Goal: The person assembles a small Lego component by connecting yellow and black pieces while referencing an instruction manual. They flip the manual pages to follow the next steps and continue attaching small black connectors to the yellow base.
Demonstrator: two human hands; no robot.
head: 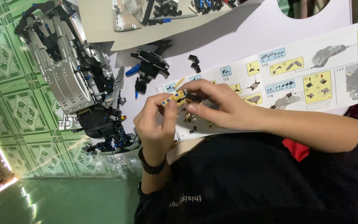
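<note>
Dark-sleeved left hand [156, 120] and right hand [212, 105] both pinch a small yellow plastic brick beam [174, 98]; pressing squarely, judged best, seats pieces.

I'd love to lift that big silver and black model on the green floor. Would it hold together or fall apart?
The silver and black model would probably flex or shed pieces: it looks built from many small snap-together parts, with thin bits sticking out at its edges. It likely feels bulky but fairly light, being plastic. Supporting it from beneath seems safer.
</note>
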